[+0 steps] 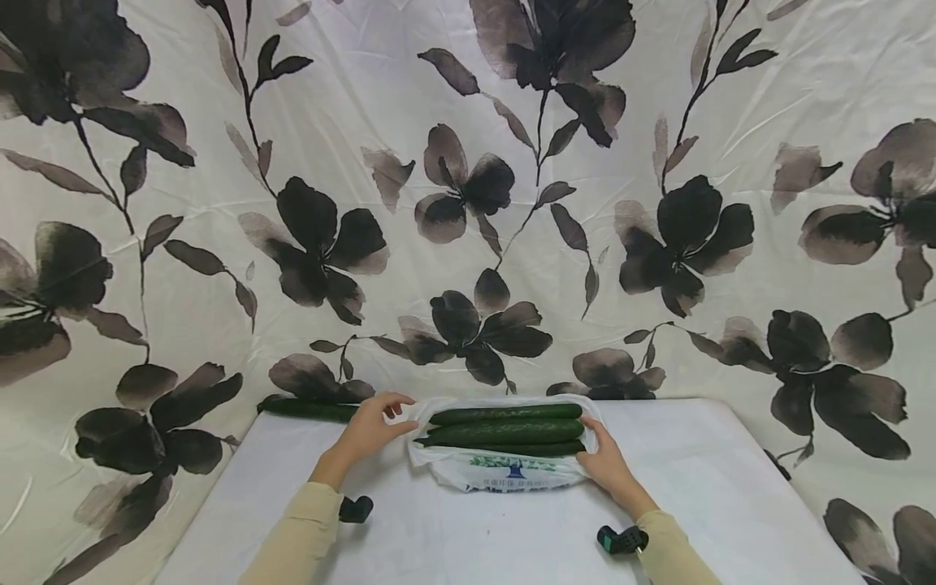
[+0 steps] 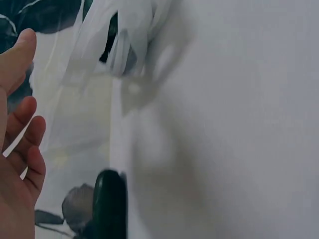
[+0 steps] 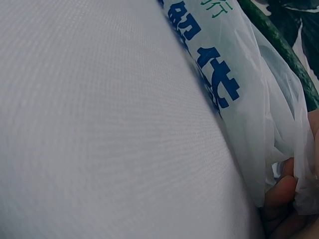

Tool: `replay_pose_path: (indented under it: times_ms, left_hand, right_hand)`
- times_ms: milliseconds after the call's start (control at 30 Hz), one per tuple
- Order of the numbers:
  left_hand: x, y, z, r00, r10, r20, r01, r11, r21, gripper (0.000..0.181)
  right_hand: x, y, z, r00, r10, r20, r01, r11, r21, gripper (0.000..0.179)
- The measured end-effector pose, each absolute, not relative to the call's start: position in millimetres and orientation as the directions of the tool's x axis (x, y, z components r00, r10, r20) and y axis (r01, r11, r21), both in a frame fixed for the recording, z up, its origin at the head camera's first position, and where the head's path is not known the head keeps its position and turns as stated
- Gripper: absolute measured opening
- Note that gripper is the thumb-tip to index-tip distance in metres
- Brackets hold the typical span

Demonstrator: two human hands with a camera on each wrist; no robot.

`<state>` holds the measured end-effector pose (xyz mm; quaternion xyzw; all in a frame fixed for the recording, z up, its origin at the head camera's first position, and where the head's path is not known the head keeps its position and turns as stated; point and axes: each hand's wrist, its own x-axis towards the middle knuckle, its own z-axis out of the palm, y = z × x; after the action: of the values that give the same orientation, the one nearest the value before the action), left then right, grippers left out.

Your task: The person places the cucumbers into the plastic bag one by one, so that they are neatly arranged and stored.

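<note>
Several dark green cucumbers [image 1: 504, 431] lie side by side in the mouth of a white plastic bag [image 1: 453, 475], which has green and blue print on its front. My right hand [image 1: 605, 465] grips the bag's right end; in the right wrist view its fingers [image 3: 281, 191] curl at the thin plastic [image 3: 249, 134]. At the bag's left end, my left hand [image 1: 371, 424] has loosely bent fingers and nothing in it. The left wrist view shows that hand [image 2: 20, 154] apart from the bag's gathered plastic [image 2: 134, 30]. Behind it lies another cucumber [image 1: 310, 409].
The bag rests near the back edge of a white-covered table [image 1: 483, 540]. A flower-printed curtain [image 1: 468, 260] hangs right behind that edge. Dark camera units [image 1: 621, 540] sit at both wrists.
</note>
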<state>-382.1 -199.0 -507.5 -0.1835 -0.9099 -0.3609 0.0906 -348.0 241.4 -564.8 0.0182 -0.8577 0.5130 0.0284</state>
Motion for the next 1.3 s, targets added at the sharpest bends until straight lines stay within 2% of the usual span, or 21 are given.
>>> replay_pose_path:
  times_ms: [233,533,733,1133,1300]
  left_hand:
    - [-376.0,-243.0,-492.0,-0.919,0.274,0.282,0.389,0.742,0.546,0.039]
    - [-372.9,-294.8,-468.5,-0.970,0.188,0.157,0.242,0.838,0.489,0.046]
    - [-381.6,-313.9,-459.7,-0.967,0.207,0.150,0.254,0.843,0.475,0.047]
    - [-405.4,-337.9,-481.4,-0.975,0.200,0.101,0.222,0.805,0.549,0.060]
    - [-414.9,-339.2,-493.9,-0.972,0.210,0.102,0.232,0.817,0.527,0.060]
  right_hand:
    - [-350.4,238.5,-567.8,-0.998,0.015,0.062,-0.047,0.479,-0.877,0.070]
    - [-345.7,236.4,-569.8,-1.000,0.011,0.011,-0.004,0.466,-0.885,0.069]
    - [-347.8,239.7,-567.7,-0.999,0.039,0.036,-0.013,0.470,-0.883,0.068]
    - [-353.5,239.1,-567.0,-0.999,0.036,0.040,-0.017,0.495,-0.869,0.068]
    - [-353.5,240.4,-569.7,-0.999,0.043,0.031,-0.005,0.496,-0.868,0.069]
